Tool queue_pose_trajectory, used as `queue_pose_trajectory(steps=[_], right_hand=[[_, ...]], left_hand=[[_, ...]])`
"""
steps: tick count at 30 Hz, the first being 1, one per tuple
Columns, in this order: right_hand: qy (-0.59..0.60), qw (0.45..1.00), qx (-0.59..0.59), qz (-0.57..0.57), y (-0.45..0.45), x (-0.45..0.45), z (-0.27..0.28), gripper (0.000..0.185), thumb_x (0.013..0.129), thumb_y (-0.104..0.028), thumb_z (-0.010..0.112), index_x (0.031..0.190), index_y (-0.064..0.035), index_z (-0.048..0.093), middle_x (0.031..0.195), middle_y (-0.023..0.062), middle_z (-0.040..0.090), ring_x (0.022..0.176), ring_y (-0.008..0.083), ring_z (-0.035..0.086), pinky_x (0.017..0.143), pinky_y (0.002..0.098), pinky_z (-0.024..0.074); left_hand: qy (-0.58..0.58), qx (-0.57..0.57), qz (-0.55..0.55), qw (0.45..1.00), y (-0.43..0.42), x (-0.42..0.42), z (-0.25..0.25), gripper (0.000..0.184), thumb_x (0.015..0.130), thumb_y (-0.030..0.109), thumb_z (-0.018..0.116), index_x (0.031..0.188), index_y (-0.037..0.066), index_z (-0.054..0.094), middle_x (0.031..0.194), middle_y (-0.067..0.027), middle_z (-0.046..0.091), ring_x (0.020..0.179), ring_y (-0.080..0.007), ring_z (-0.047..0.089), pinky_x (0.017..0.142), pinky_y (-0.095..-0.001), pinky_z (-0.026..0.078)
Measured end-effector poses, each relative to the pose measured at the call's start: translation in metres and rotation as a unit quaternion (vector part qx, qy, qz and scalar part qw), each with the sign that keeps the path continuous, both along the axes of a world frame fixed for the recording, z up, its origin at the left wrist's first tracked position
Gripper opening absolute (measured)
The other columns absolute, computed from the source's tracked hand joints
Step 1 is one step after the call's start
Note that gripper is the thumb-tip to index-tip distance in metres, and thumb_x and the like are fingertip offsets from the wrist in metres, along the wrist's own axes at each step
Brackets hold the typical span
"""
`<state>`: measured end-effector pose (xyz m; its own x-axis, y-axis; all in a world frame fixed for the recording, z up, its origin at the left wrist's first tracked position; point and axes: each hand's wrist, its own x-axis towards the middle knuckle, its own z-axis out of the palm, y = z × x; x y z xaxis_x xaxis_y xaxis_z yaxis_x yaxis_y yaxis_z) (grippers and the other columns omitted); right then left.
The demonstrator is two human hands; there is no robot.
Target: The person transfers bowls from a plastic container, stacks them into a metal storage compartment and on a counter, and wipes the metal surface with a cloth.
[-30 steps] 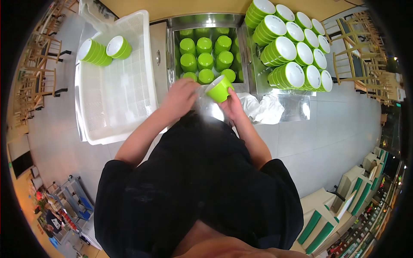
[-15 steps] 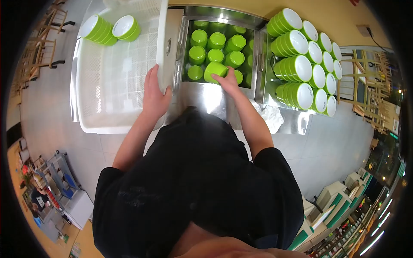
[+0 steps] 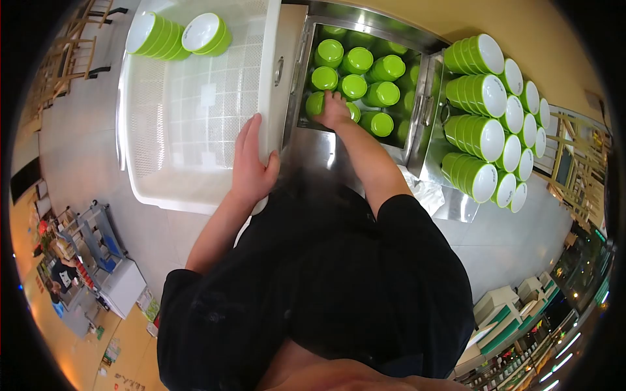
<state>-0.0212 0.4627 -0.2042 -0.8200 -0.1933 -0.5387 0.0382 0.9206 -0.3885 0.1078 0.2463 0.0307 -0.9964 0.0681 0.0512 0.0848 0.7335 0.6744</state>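
Note:
My right hand (image 3: 334,112) reaches into a steel bin (image 3: 312,134) of upside-down green cups. Its fingers are curled against the side of a green cup (image 3: 315,103) at the bin's front left corner; the thumb is hidden. Another green cup (image 3: 353,111) shows partly behind that hand. More inverted cups (image 3: 354,86) stand in rows further back. My left hand (image 3: 255,159) is open, fingers stretched along the right wall of a white perforated basket (image 3: 268,72), and it holds nothing.
Two nested stacks of green cups, a longer stack (image 3: 156,38) and a shorter stack (image 3: 207,34), lie in the basket's far end. Several sideways stacks (image 3: 474,137) with white insides sit right of the bin. Crumpled white plastic (image 3: 425,193) lies near the front edge.
My right hand has let go of the tilted cup and moved left to the front corner cup. My left hand stays by the basket wall. The whole view has shifted.

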Motion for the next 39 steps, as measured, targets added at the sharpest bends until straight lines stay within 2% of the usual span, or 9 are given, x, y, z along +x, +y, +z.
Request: queue_pose_trajectory(steps=[6,13,19,22,27,30,33,35,39], right_hand=[[-0.011,0.990,0.090,0.107,-0.019,-0.004,-0.022,0.097,0.079,-0.034,0.086,0.158,-0.0092,0.035,0.148,0.0225,0.045,0.135,0.0420,0.050,0.107,0.0471,0.0516],[-0.010,0.994,0.062,0.085,-0.015,0.007,-0.043,0.096,0.082,-0.030,0.082,0.160,-0.0101,0.031,0.148,0.0220,0.045,0.137,0.0420,0.047,0.109,0.0471,0.0494],[0.049,0.996,-0.075,-0.024,0.031,0.036,-0.040,0.062,0.084,-0.023,0.077,0.140,-0.0052,0.056,0.136,0.0240,0.055,0.125,0.0431,0.055,0.101,0.0479,0.0518],[0.158,0.963,-0.191,-0.102,0.055,0.066,-0.024,0.032,0.085,-0.018,0.074,0.113,-0.0022,0.070,0.114,0.0196,0.067,0.109,0.0400,0.063,0.095,0.0474,0.0527],[0.172,0.946,-0.255,-0.100,0.078,0.115,0.009,0.016,0.085,-0.012,0.072,0.098,-0.0040,0.070,0.098,0.0165,0.067,0.097,0.0385,0.064,0.086,0.0471,0.0526],[0.267,0.919,-0.291,0.004,0.077,0.136,0.029,0.007,0.086,-0.009,0.068,0.091,-0.0052,0.065,0.091,0.0155,0.063,0.093,0.0367,0.064,0.081,0.0448,0.0527],[0.178,0.929,-0.324,-0.020,0.070,0.158,0.042,0.008,0.086,-0.009,0.068,0.093,-0.0057,0.066,0.094,0.0143,0.063,0.091,0.0360,0.064,0.080,0.0443,0.0536],[0.199,0.927,-0.318,-0.010,0.066,0.170,0.037,0.008,0.088,-0.011,0.068,0.094,-0.0067,0.066,0.095,0.0131,0.063,0.090,0.0350,0.065,0.079,0.0447,0.0544],[0.174,0.934,-0.312,-0.031,0.061,0.191,0.046,0.009,0.089,-0.015,0.069,0.094,-0.0082,0.067,0.094,0.0127,0.064,0.089,0.0343,0.066,0.078,0.0441,0.0548]], left_hand=[[-0.019,0.003,-0.004,1.000,-0.001,-0.003,-0.001,0.076,0.086,0.001,0.063,0.155,-0.008,0.032,0.152,-0.0304,0.042,0.142,-0.0464,0.041,0.120,-0.0500,0.033],[-0.006,0.010,-0.010,1.000,0.000,-0.002,-0.002,0.077,0.085,-0.001,0.064,0.155,-0.008,0.032,0.152,-0.0302,0.042,0.141,-0.0463,0.042,0.119,-0.0493,0.035],[-0.009,-0.001,-0.011,1.000,-0.001,0.000,-0.004,0.079,0.084,0.000,0.063,0.156,-0.007,0.031,0.152,-0.0312,0.041,0.141,-0.0482,0.041,0.119,-0.0502,0.035],[-0.008,-0.002,-0.013,1.000,0.000,0.000,-0.003,0.081,0.082,-0.001,0.061,0.156,-0.006,0.031,0.153,-0.0311,0.040,0.141,-0.0482,0.040,0.120,-0.0501,0.035],[0.023,-0.007,-0.019,1.000,0.000,0.003,-0.007,0.081,0.080,-0.005,0.060,0.156,-0.004,0.033,0.151,-0.0272,0.044,0.141,-0.0445,0.042,0.119,-0.0495,0.035],[0.029,0.023,-0.019,0.999,0.000,0.003,-0.007,0.080,0.081,-0.003,0.060,0.156,-0.004,0.032,0.149,-0.0301,0.044,0.139,-0.0478,0.043,0.119,-0.0508,0.035],[0.047,0.018,-0.013,0.999,-0.003,0.002,-0.011,0.077,0.082,-0.002,0.062,0.155,-0.002,0.036,0.147,-0.0261,0.047,0.137,-0.0435,0.046,0.115,-0.0485,0.040],[0.019,0.089,0.006,0.996,-0.007,0.001,-0.014,0.070,0.087,0.000,0.066,0.152,0.001,0.043,0.145,-0.0205,0.052,0.133,-0.0350,0.052,0.107,-0.0435,0.047],[-0.033,0.167,0.024,0.985,-0.030,-0.012,-0.015,0.062,0.091,0.003,0.069,0.149,0.004,0.048,0.142,-0.0164,0.055,0.126,-0.0275,0.058,0.098,-0.0383,0.052]])
